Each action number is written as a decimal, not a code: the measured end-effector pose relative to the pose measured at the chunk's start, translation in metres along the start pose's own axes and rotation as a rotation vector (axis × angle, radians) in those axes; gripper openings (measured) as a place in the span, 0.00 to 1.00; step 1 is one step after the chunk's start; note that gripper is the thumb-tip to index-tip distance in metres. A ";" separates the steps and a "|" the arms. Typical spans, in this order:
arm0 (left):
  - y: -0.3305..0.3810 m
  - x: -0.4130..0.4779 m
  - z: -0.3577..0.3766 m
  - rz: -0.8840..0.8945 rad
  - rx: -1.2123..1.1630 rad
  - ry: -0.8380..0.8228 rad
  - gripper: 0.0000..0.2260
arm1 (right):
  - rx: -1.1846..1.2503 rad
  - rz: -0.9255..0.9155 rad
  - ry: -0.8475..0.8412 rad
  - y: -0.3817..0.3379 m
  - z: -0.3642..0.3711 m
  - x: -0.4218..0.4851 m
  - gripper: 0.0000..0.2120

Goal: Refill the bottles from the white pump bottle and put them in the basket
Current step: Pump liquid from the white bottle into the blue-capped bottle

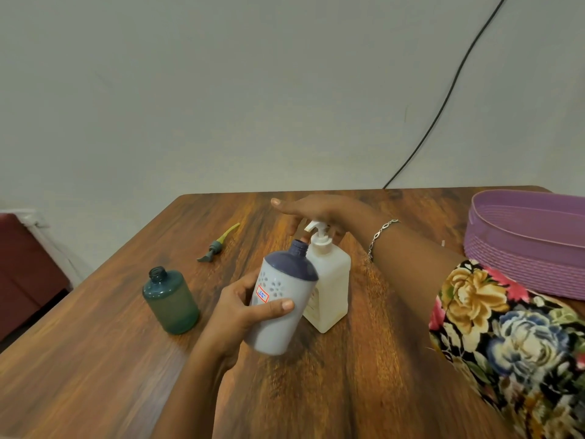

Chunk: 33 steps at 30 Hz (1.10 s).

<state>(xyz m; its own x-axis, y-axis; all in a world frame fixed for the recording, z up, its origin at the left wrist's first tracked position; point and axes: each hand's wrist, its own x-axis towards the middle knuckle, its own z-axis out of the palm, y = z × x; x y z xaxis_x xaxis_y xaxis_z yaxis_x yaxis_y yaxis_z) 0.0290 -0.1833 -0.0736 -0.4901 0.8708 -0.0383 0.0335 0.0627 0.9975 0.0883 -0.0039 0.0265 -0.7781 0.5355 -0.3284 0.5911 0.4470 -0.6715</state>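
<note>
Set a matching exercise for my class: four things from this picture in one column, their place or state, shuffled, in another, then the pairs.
1. green bottle
2. blue-topped bottle
3. pump bottle
4. basket

a. purple, far right
b. under the right hand
c. standing uncapped, on the left
d. tilted, held by the left hand

Pairs: 1-c, 2-d, 3-b, 4-a

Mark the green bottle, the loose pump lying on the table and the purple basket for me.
green bottle [172, 304]: head view, on its body.
loose pump [215, 247]: head view, on its collar.
purple basket [512, 264]: head view, on its near woven wall.
</note>
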 end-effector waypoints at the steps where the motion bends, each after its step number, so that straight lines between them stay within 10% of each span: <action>1: 0.000 -0.001 0.000 -0.005 0.005 -0.001 0.31 | -0.004 -0.006 0.004 0.000 0.001 0.000 0.35; 33: -0.007 0.003 -0.003 -0.016 -0.008 0.026 0.32 | 0.066 -0.020 -0.001 0.007 0.000 0.013 0.32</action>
<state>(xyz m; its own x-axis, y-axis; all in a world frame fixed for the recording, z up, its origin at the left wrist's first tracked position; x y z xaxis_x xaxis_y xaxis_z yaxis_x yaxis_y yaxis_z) 0.0247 -0.1823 -0.0808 -0.5134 0.8565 -0.0527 0.0187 0.0726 0.9972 0.0827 0.0064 0.0173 -0.7897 0.5265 -0.3150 0.5601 0.4089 -0.7205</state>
